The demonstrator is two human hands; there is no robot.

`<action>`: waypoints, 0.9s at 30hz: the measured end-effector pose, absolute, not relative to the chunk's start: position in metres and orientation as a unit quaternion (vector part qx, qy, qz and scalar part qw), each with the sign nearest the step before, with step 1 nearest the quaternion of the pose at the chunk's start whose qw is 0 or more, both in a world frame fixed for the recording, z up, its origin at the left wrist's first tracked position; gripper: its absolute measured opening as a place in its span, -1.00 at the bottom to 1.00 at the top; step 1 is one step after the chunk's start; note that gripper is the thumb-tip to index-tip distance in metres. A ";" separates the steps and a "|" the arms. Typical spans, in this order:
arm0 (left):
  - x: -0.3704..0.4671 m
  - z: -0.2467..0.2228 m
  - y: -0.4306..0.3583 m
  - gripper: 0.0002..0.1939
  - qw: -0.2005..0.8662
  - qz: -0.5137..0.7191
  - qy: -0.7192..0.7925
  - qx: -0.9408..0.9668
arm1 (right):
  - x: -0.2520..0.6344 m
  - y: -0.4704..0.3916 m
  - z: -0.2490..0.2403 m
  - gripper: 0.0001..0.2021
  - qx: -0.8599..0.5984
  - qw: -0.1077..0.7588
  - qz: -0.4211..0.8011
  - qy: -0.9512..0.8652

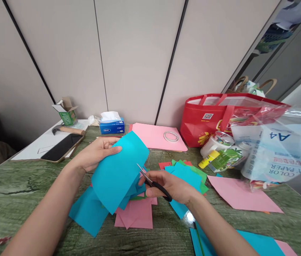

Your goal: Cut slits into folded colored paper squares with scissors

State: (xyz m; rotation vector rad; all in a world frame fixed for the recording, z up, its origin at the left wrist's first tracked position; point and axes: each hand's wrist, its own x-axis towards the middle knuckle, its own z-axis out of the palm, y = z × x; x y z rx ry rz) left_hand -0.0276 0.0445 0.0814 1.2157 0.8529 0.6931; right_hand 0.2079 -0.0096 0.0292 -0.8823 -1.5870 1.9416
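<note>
My left hand (101,153) pinches the upper left edge of a blue sheet of paper (120,172), held up at a tilt over the table. In my right hand (166,186) are black-handled scissors (157,188), their blades pointing up and left at the sheet's right edge. Whether the blades have paper between them, I cannot tell. Beneath the raised sheet lie cut pink pieces (137,213) and another blue piece (89,211). Beyond my right hand spreads a pile of blue, green and red pieces (185,174).
Pink sheets (153,135) carry a tape roll (171,136) at the back, beside a tissue box (112,127). A hammer (69,130) and phone (62,147) lie left. Right stand a red bag (201,124), a glue stick (208,159) and a plastic paper pack (278,153).
</note>
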 end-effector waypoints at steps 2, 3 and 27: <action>-0.028 0.081 0.045 -0.53 0.683 0.309 0.380 0.541 | 0.208 -0.010 0.029 -0.63 -0.322 0.239 0.707 -0.582; -0.028 0.082 0.045 -0.53 0.684 0.309 0.381 0.541 | 0.208 -0.010 0.029 -0.63 -0.321 0.239 0.706 -0.584; -0.030 0.083 0.043 -0.52 0.687 0.296 0.376 0.546 | 0.206 -0.011 0.031 -0.67 -0.315 0.244 0.695 -0.598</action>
